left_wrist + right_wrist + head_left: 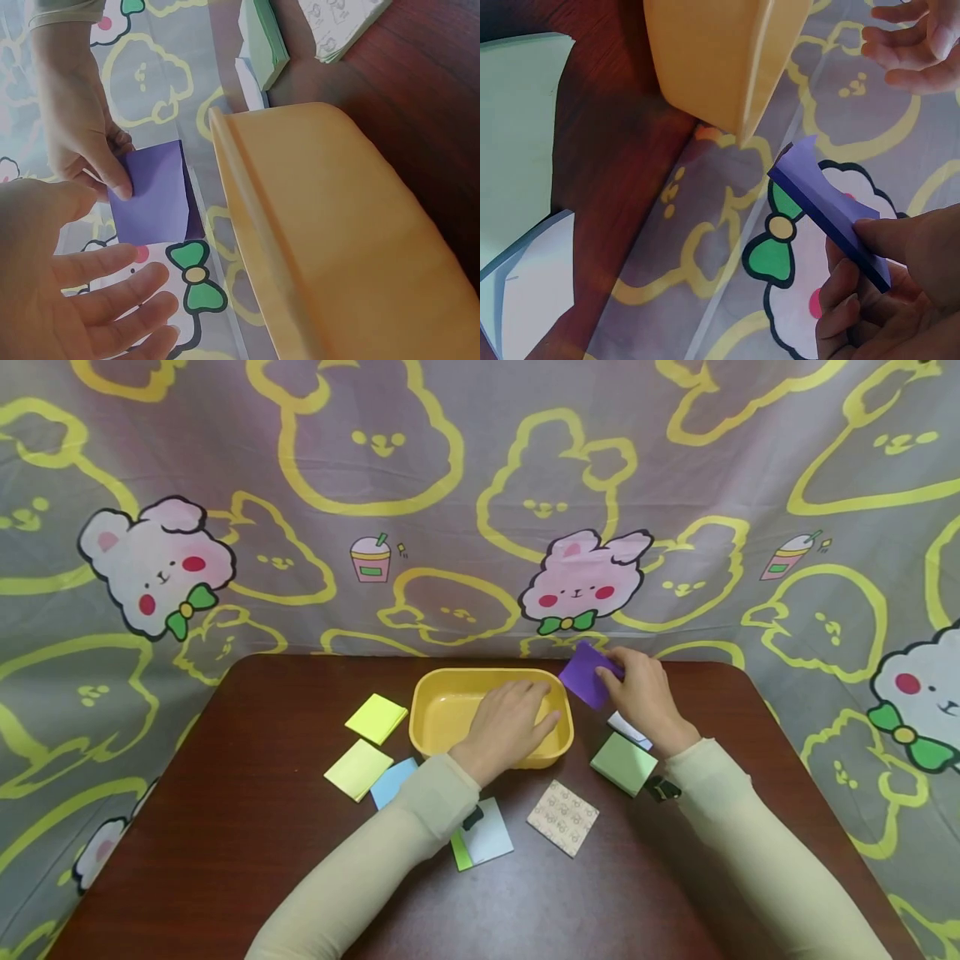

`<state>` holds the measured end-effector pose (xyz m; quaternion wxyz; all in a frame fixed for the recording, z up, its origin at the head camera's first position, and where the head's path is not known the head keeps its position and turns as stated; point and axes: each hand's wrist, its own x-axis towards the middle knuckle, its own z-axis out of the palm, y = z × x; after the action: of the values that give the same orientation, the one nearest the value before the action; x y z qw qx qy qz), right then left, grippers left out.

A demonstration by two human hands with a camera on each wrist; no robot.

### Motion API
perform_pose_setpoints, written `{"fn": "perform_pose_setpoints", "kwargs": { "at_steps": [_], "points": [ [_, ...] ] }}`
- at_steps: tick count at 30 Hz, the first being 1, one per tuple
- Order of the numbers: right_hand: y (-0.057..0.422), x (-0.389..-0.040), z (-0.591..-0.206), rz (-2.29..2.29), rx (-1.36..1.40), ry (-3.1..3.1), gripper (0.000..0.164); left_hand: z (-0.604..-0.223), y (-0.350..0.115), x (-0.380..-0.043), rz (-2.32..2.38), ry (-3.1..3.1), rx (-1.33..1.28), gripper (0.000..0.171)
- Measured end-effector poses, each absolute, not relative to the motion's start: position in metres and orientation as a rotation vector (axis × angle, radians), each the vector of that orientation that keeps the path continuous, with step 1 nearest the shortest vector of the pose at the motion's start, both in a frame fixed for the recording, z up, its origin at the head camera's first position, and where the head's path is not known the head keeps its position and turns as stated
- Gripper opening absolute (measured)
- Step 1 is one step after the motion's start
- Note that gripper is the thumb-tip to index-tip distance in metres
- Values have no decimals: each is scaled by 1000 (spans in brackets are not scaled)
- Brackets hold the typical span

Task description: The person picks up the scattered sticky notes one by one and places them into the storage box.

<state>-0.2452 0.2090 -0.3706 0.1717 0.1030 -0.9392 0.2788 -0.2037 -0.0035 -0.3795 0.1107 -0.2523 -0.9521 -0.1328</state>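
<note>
My right hand (645, 693) pinches a purple sticky-note pad (583, 675) between thumb and fingers, raised just beyond the right back corner of a yellow plastic tub (437, 720). In the right wrist view, the pad (819, 215) shows its thick edge, and its top sheet curls up. My left hand (506, 727) hovers over the tub with fingers spread, holding nothing. Seen from the left wrist, the purple pad (152, 193) is apart from the left fingers. Beneath my right wrist lie a green pad (624, 763) and a partly covered whitish pad (628, 730).
Left of the tub lie a bright yellow pad (375, 718), a pale yellow pad (358, 768) and a blue pad (392, 783) partly behind my sleeve. In front are a white-and-green pad (489, 837) and a patterned pad (562, 817). A printed curtain (457, 543) hangs behind the table.
</note>
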Motion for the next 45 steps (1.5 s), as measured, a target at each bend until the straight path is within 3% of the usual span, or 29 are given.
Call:
{"fn": "perform_pose_setpoints", "kwargs": {
  "at_steps": [45],
  "points": [
    [175,-226,-360,798,504,-2641,21,-375,-20,-211,-452,-2781,-687,51]
  ]
}}
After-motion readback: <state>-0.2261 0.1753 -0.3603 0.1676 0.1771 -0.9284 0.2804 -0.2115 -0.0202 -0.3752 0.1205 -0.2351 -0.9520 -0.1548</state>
